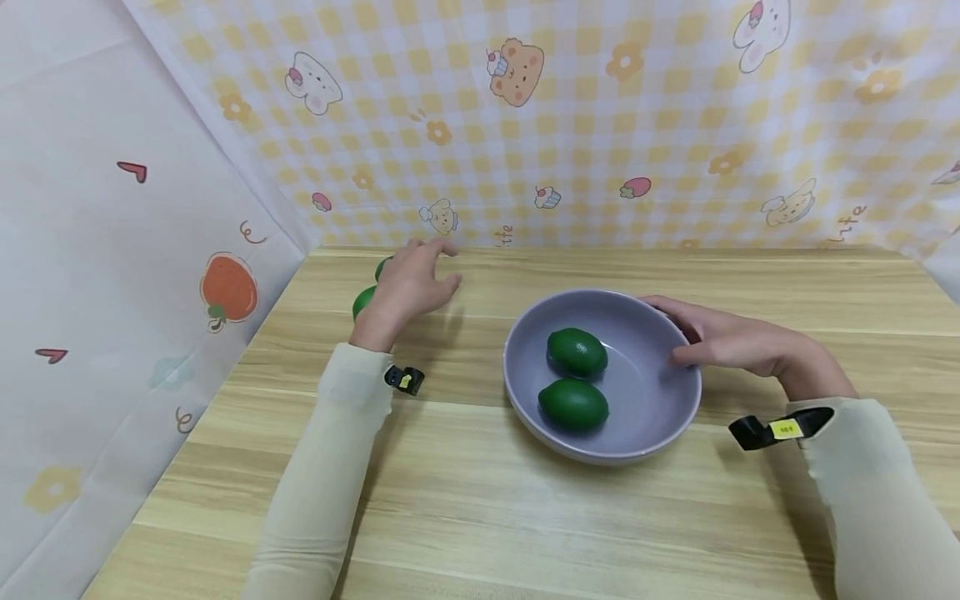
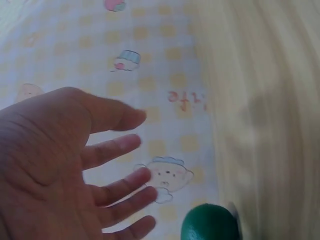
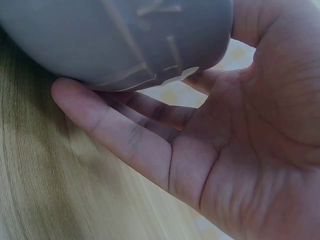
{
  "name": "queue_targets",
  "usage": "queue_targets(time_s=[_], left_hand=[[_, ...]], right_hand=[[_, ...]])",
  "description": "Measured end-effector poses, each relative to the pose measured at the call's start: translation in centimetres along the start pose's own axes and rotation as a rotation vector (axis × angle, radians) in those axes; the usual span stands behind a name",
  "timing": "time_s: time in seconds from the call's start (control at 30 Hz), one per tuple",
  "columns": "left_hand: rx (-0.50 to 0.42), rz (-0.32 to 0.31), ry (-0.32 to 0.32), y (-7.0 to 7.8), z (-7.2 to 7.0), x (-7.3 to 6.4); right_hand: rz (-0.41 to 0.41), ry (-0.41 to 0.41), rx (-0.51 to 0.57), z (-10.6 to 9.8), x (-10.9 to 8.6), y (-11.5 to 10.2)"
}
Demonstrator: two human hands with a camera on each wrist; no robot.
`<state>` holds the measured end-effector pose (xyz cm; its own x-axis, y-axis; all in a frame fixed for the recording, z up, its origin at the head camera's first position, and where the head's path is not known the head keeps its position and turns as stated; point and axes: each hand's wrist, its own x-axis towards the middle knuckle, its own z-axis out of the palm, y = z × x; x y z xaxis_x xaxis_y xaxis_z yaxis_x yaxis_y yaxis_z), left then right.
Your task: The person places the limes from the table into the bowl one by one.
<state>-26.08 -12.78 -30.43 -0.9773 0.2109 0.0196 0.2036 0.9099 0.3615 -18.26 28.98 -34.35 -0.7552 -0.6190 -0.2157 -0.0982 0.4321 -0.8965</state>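
Observation:
A lilac bowl (image 1: 641, 400) stands on the wooden table, with two dark green limes (image 1: 573, 406) lying inside it toward the left. My right hand (image 1: 738, 342) grips its right side, thumb over the rim and fingers along the outer wall. In the right wrist view, the fingers reach under the curve of the bowl (image 3: 150, 40). Over at the left, my left hand (image 1: 411, 283) hovers above the table with relaxed, spread fingers and holds nothing. Two more limes (image 1: 363, 302) are partly hidden behind that hand and wrist. One lime (image 2: 210, 223) shows below the fingertips in the left wrist view.
Behind the wooden table (image 1: 465, 500) hangs a yellow checked cloth (image 1: 585, 133) with cartoon prints. A white printed sheet (image 1: 97, 275) borders the left edge. Each wrist carries a black strap, such as the right strap (image 1: 783, 427).

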Motion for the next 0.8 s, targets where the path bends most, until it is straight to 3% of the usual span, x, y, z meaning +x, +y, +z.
queue_targets(time_s=[0.23, 0.53, 0.8], left_hand=[[-0.005, -0.023, 0.08, -1.2, 0.6, 0.5], [-0.015, -0.034, 0.106, -3.2, 0.6, 1.1], [-0.009, -0.042, 0.101, -3.8, 0.9, 1.3]], right_hand=[[-0.004, -0.003, -0.005, 0.0, 0.1, 0.0], [-0.015, -0.01, 0.008, -0.1, 0.2, 0.1], [-0.006, -0.003, 0.012, 0.0, 0.1, 0.1]])
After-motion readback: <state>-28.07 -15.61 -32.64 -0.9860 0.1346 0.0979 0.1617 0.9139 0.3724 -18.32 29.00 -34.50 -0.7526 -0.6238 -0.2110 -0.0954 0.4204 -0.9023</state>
